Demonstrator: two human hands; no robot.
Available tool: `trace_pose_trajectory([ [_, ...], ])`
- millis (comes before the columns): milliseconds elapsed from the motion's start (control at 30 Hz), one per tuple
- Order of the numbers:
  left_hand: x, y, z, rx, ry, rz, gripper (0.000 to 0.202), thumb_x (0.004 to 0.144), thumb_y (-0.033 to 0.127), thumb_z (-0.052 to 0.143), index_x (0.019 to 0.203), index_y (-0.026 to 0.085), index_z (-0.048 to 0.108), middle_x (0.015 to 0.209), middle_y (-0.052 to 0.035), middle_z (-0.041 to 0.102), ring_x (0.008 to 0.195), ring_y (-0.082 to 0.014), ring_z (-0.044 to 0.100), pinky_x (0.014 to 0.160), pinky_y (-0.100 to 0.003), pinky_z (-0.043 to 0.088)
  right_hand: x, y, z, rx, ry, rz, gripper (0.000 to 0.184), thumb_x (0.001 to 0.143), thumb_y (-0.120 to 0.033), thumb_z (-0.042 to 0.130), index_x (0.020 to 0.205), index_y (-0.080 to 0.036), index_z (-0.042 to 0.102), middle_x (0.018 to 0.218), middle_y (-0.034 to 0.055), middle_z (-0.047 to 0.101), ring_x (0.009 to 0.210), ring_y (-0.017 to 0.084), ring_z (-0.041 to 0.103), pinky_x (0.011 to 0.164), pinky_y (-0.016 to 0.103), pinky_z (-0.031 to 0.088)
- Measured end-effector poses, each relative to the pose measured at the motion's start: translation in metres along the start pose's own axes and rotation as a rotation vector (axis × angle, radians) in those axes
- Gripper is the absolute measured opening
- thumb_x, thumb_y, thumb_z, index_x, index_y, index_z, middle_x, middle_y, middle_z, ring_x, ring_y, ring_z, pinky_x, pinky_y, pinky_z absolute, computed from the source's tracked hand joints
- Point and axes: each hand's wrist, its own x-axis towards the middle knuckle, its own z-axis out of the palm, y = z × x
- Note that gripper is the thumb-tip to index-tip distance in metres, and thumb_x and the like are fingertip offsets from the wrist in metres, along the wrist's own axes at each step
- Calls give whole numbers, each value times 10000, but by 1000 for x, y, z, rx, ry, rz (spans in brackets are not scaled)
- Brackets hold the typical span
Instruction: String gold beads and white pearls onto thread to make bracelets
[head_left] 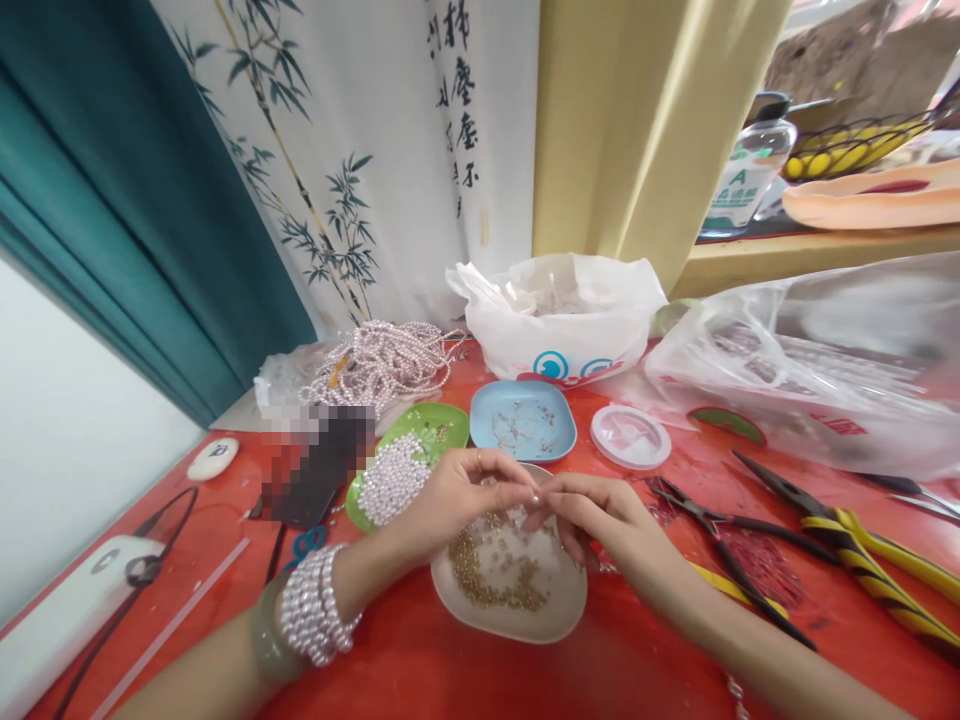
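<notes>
Over the cream plate (525, 625), my left hand (484, 485) and my right hand (600, 505) meet with thumbs and fingertips pinched together. Whatever lies between the fingertips is too small to make out. Small gold beads (480, 585) and some clear bits are spread on the plate below. Several strands of pearly beads (311, 610) and a green bangle (270, 630) circle my left wrist. Just behind that hand sits a green tray (435, 415) with loose pearly beads (394, 480). A short beaded strand (736, 690) shows beneath my right forearm.
A blue tray (525, 390) with small metal pieces, a round clear lid (631, 437) and bead strings (382, 360) lie behind. Plastic bags (562, 330) stand at the back. Black pliers (720, 540) and yellow-handled pliers (847, 540) lie right; a white power strip (82, 610) lies left.
</notes>
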Motion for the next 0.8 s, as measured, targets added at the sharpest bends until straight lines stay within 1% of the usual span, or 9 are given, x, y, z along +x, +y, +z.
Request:
trace_pose_trajectory([
  [100, -3, 5, 3, 29, -4, 22, 46, 666, 218, 669, 656, 173, 664, 675, -5, 586, 639, -111, 513, 602, -226, 397, 0, -2, -1, -8, 39, -21, 236, 723, -316, 457, 673, -142, 609, 401, -64, 384, 382, 64, 334, 376, 196, 222],
  [200, -5, 10, 5, 70, 11, 38, 9, 657, 195, 674, 652, 191, 680, 703, -3, 568, 694, -123, 523, 684, -254, 404, -1, -5, -2, 5, 26, -39, 183, 690, -285, 484, 691, -160, 618, 459, -53, 429, 407, 65, 353, 370, 188, 229],
  [333, -8, 13, 6, 124, 27, 67, 30, 669, 202, 667, 677, 210, 695, 695, 1, 544, 701, -123, 503, 668, -244, 389, -3, -7, -1, 20, -18, -63, 137, 670, -251, 514, 714, -176, 620, 589, -21, 551, 483, 78, 441, 418, 184, 303],
  [433, -9, 13, 5, 134, 15, 71, 50, 679, 203, 660, 701, 219, 701, 700, 1, 533, 703, -122, 495, 653, -238, 380, -3, -8, -1, 26, -28, -84, 126, 691, -271, 535, 729, -178, 610, 669, -3, 595, 576, 105, 513, 500, 202, 376],
  [533, -10, 15, 5, 141, -10, 98, 69, 686, 185, 651, 697, 227, 706, 692, 3, 534, 701, -116, 492, 654, -234, 375, -3, -8, 0, 12, -30, -92, 163, 699, -294, 549, 790, -172, 605, 737, 16, 612, 641, 128, 539, 566, 230, 407],
  [600, -11, 17, 6, 147, -23, 118, 82, 690, 181, 647, 702, 233, 710, 690, 3, 524, 687, -112, 486, 632, -228, 373, -3, -9, -1, 1, -48, -101, 164, 707, -300, 543, 786, -168, 599, 731, 16, 605, 641, 131, 532, 570, 237, 403],
  [667, -12, 20, 6, 158, -21, 135, 94, 693, 180, 645, 714, 241, 714, 691, 4, 503, 665, -106, 475, 597, -222, 368, -3, -11, -3, -52, -68, -110, 125, 712, -276, 523, 720, -171, 591, 661, -1, 575, 606, 125, 505, 549, 232, 384],
  [733, -12, 22, 7, 182, -4, 158, 98, 689, 183, 649, 717, 247, 717, 687, 5, 481, 645, -102, 460, 567, -221, 357, -5, -13, -6, -167, -67, -116, 96, 691, -216, 504, 673, -176, 589, 604, -14, 543, 571, 119, 462, 516, 226, 352],
  [800, -13, 22, 7, 220, 12, 178, 86, 686, 203, 654, 720, 250, 719, 687, 2, 471, 643, -106, 451, 559, -226, 352, -7, -17, -8, -279, -65, -127, 131, 667, -168, 483, 706, -182, 607, 633, -9, 556, 574, 123, 439, 501, 226, 326],
])
